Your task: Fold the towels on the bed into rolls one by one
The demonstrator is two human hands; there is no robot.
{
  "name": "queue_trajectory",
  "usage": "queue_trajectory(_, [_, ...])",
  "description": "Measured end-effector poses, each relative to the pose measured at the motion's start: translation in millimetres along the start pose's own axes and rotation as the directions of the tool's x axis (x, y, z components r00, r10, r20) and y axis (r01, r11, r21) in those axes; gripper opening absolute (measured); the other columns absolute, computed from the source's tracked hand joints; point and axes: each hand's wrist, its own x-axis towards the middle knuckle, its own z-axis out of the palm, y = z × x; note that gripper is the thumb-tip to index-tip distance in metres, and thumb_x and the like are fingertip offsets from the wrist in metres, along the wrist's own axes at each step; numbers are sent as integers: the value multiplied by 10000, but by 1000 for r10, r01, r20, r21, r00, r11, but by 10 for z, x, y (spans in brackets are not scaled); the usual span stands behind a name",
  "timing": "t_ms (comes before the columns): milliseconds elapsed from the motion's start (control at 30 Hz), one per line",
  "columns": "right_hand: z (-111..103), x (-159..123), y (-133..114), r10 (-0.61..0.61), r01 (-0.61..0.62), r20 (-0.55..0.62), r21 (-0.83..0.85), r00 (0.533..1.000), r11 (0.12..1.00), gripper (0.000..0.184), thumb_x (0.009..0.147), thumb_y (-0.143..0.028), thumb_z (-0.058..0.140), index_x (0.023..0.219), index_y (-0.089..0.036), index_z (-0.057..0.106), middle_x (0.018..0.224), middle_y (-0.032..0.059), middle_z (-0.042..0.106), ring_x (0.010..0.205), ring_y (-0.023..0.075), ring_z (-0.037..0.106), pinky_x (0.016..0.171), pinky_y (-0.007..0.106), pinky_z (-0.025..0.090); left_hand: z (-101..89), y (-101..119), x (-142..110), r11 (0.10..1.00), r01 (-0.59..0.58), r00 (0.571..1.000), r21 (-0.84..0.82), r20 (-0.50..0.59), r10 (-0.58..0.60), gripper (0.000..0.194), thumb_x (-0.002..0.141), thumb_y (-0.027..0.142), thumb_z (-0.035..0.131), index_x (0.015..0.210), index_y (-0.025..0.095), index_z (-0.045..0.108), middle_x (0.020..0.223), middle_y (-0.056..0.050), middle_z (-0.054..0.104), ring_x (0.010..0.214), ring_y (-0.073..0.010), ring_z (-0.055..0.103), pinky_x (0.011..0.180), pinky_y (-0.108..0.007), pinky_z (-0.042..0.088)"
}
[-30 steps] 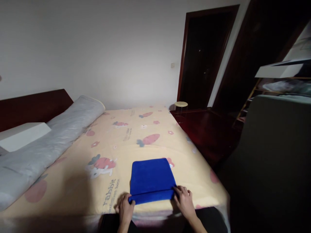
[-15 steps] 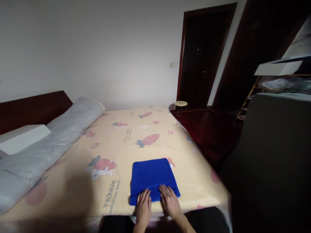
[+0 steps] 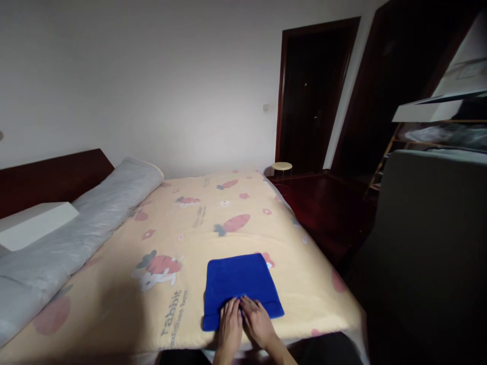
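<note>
A blue cloth (image 3: 239,276), squarish, lies flat near the front edge of the bed. Along its near side runs a narrow folded strip. My left hand (image 3: 230,319) rests on the middle of that strip, palm down, fingers stretched forward. Right beside it, my right hand (image 3: 256,318) also presses on the strip, its fingers extended and slanting towards the left one. The fingertips of both hands nearly meet, and they cover the strip's centre.
The cloth lies on a yellow carrot-print bed sheet (image 3: 190,233). A grey rolled quilt (image 3: 110,203) and a white box (image 3: 38,223) are to the left, by the dark headboard (image 3: 57,170). A round stool (image 3: 281,166) stands beyond; a dark chair back (image 3: 429,213) is at right.
My hands have slid inward along the folded strip and are now side by side at its middle. The cloth itself stays in place; the view has tilted slightly.
</note>
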Motion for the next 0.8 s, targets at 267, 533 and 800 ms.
queue_trajectory(267, [-176, -171, 615, 318, -347, -215, -111, 923, 931, 474, 964, -400, 346, 1325, -184, 562, 1425, 109, 503, 1367, 314, 385, 1108, 545, 275, -225, -546, -205, 953, 208, 971, 222, -167, -172, 403, 933, 316, 364, 1250, 245, 603, 1343, -69, 605, 1250, -236, 531, 999, -451, 424])
queue_trajectory(533, [-72, 115, 11, -8, 2, 107, 52, 994, 999, 490, 958, -310, 333, 1437, -253, 416, 1484, 55, 432, 1392, 214, 350, 1132, 429, 279, -2, -48, 123, 995, -103, 992, 12, 75, 102, 520, 884, 138, 313, 1365, 218, 494, 1397, -31, 551, 1284, -150, 505, 1041, -328, 451])
queue_trajectory(800, [-211, -8, 608, 324, -337, -113, -132, 939, 932, 495, 975, -420, 317, 1393, -216, 486, 1483, 72, 409, 1400, 278, 327, 1121, 533, 282, -234, -617, -40, 946, 215, 975, 244, 1, -222, 475, 934, 316, 326, 1395, 280, 436, 1487, -39, 422, 1359, -217, 416, 1081, -479, 366])
